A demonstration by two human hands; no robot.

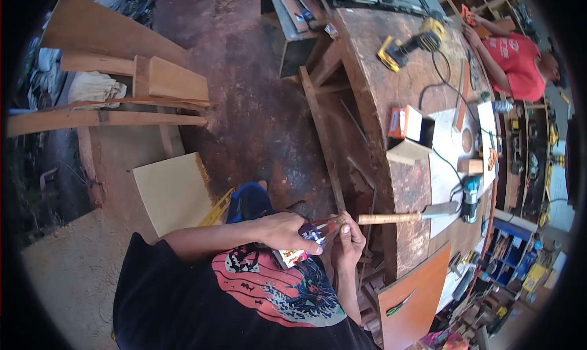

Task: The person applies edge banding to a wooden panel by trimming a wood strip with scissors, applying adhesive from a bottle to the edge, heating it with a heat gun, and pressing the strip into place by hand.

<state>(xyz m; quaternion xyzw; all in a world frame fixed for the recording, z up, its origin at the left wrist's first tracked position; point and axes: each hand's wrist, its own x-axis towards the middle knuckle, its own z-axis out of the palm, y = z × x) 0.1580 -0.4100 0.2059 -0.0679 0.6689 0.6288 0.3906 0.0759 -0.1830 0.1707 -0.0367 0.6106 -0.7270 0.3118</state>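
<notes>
Close in front of my chest, both hands are together. My left hand (287, 232) is closed around a small container with a purple label (310, 232); its exact kind is unclear. Just below that hand, a small colourful printed packet (292, 258) shows against my shirt. My right hand (348, 241) has its fingers bent and pinched on a thin brownish, partly see-through piece (332, 226) beside the container. What this piece is, I cannot make out. Right of my right hand, a flat-bladed tool with a long wooden handle (388, 218) lies with its handle jutting past the workbench edge.
The worn workbench (406, 188) carries a yellow cordless drill (425, 39), an open orange-and-white box (411, 133) and a teal power tool (470, 198). Scissors (400, 303) rest on an orange board (422, 283). A person in red (516, 62) stands beyond. Wooden boards (174, 188) lie at left.
</notes>
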